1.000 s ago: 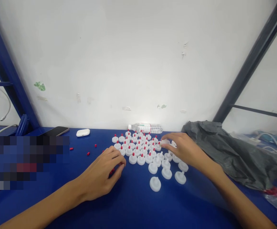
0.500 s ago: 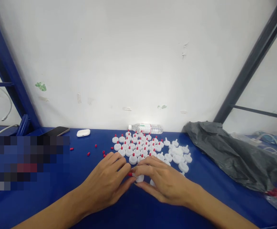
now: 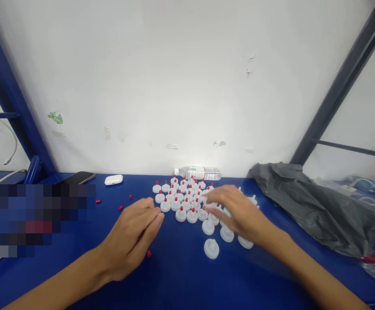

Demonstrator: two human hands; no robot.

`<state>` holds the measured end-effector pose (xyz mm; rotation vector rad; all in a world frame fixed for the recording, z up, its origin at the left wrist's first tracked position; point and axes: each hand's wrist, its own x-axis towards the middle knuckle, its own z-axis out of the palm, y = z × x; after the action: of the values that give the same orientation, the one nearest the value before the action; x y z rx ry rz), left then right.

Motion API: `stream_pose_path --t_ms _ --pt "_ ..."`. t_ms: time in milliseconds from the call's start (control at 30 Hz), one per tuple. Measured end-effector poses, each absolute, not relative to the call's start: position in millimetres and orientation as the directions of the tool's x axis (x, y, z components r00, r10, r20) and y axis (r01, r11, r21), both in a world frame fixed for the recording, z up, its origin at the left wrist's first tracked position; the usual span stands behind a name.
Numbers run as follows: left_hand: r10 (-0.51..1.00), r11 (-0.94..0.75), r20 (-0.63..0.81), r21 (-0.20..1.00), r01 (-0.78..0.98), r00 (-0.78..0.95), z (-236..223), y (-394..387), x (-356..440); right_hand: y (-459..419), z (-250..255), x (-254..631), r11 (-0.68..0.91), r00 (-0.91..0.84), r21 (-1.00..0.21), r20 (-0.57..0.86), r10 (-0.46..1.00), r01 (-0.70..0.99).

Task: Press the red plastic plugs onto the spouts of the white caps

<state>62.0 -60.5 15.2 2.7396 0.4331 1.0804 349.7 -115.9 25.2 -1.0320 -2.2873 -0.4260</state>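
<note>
Several white round caps with red plugs (image 3: pixel 181 199) stand in rows on the blue table (image 3: pixel 181 280). To their right lie plain white caps (image 3: pixel 211 248) without plugs. My right hand (image 3: pixel 239 213) is smeared by motion above the boundary between the two groups. Its fingers curl down and pinch what looks like a white cap at the fingertips. My left hand (image 3: pixel 132 234) rests left of the rows with its fingers loosely stretched and nothing in them. Loose red plugs (image 3: pixel 149 254) lie beside and beyond it.
A clear water bottle (image 3: pixel 198 173) lies against the white wall behind the caps. A white earbud case (image 3: pixel 113 179) and a dark phone (image 3: pixel 77 177) sit at the back left. Crumpled grey plastic (image 3: pixel 316 206) covers the right side. Cables run along both edges.
The hands had met in front of the rows. Now the right hand has swung up and right to the caps, and the left has drawn back to the left.
</note>
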Motion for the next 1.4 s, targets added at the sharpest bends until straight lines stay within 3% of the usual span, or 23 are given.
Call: stream_pose_path --t_ms 100,200,367,467,633,800,933,1067,1300,1400 --pt "0.251 -0.968 0.619 0.144 0.207 0.744 16.3 -55.6 59.2 -106.0 31.4 378.9 0.413 -0.341 0.033 0.626 0.701 0.910" --pt "0.272 -0.962 0.494 0.166 0.217 0.826 10.7 -58.3 64.3 -98.9 31.3 394.9 0.282 -0.245 0.014 0.535 0.808 0.959" --pt "0.314 -0.944 0.288 0.202 0.263 0.905 1.2 -63.6 70.3 -95.5 21.8 399.7 0.196 -0.196 0.038 0.367 0.909 0.980" --pt "0.316 -0.944 0.217 0.165 0.284 0.924 2.0 -59.9 67.2 -97.2 18.8 398.1 0.190 -0.195 0.046 0.287 0.938 0.981" --pt "0.311 -0.950 0.181 0.072 0.303 0.933 4.3 -47.9 61.5 -98.8 21.9 396.8 0.172 -0.184 0.065 0.284 0.941 0.983" --pt "0.302 -0.951 0.184 -0.010 0.309 0.935 0.9 -39.2 59.5 -104.8 30.3 383.2 0.339 -0.301 -0.010 0.434 0.849 0.941" --pt "0.302 -0.948 0.200 -0.042 0.316 0.932 -0.2 -37.4 59.7 -113.1 30.7 361.5 0.554 -0.487 -0.118 0.353 0.799 0.824" --pt "0.287 -0.955 0.274 0.001 0.298 0.918 1.8 -38.6 60.9 -114.7 23.8 352.0 0.605 -0.552 -0.110 0.305 0.776 0.789" --pt "0.239 -0.970 0.549 0.090 0.227 0.801 3.2 -48.4 67.3 -122.1 20.5 342.0 0.619 -0.493 -0.078 0.530 0.689 0.781" --pt "0.258 -0.963 0.609 0.098 0.251 0.750 0.9 -57.2 70.8 -129.3 16.6 323.0 0.697 -0.539 -0.115 0.551 0.637 0.708"
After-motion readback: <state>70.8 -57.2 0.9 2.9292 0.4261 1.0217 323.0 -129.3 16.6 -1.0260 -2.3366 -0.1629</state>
